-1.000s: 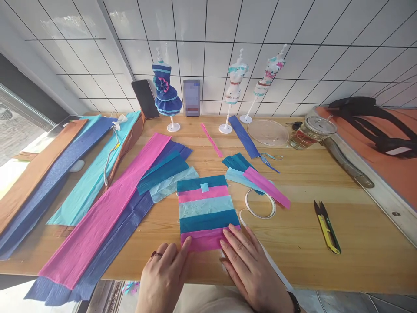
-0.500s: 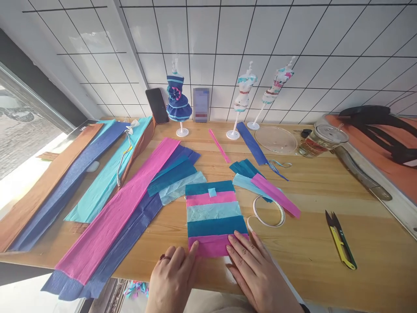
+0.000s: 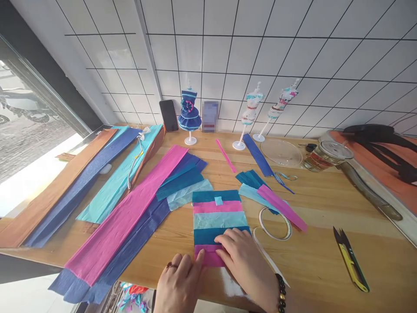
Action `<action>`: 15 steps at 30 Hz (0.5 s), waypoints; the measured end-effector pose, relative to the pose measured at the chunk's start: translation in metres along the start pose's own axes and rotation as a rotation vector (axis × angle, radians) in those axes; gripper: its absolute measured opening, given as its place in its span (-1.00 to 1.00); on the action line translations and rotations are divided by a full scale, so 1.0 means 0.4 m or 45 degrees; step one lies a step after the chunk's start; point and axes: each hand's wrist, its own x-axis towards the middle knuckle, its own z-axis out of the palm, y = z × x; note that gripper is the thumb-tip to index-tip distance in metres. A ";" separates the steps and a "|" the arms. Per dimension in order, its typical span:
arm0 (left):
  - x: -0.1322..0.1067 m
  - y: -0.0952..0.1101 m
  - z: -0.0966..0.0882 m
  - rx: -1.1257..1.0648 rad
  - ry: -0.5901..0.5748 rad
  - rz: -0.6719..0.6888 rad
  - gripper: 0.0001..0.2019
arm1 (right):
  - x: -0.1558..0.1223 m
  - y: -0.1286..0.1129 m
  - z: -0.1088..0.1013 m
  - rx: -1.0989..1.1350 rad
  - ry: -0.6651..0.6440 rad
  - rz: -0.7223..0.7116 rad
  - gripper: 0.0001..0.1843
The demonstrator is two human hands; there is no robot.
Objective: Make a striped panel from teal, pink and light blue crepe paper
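A striped panel of crepe paper (image 3: pixel 219 221), in teal, pink and light blue bands, lies near the table's front edge. My left hand (image 3: pixel 179 280) rests at its lower left corner, index finger stretched onto the bottom pink band, other fingers loosely bent, holding nothing. Across the right part of the teal and pink bands lies my right hand (image 3: pixel 246 258), fingers lightly bent, thumb apart, covering the seam there. A small light blue paper square (image 3: pixel 218 201) sits on the upper bands. Right of the panel is a roll of white tape (image 3: pixel 289 230) with a loose tail.
Long crepe paper strips (image 3: pixel 130 213) cover the left side. Shorter strips (image 3: pixel 282 206) lie right of the panel. Yellow thread snips (image 3: pixel 350 261) are at the right. Dress forms (image 3: pixel 190 115), a phone (image 3: pixel 169 115) and a glass jar (image 3: pixel 329 156) stand along the tiled wall.
My right hand has turned and moved up and left across the panel, onto the teal band. My left index finger stays on the pink band. The camera view has shifted.
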 end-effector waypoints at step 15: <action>-0.006 -0.011 0.015 -0.140 0.115 0.020 -0.75 | 0.007 -0.008 0.018 -0.078 0.045 -0.017 -0.85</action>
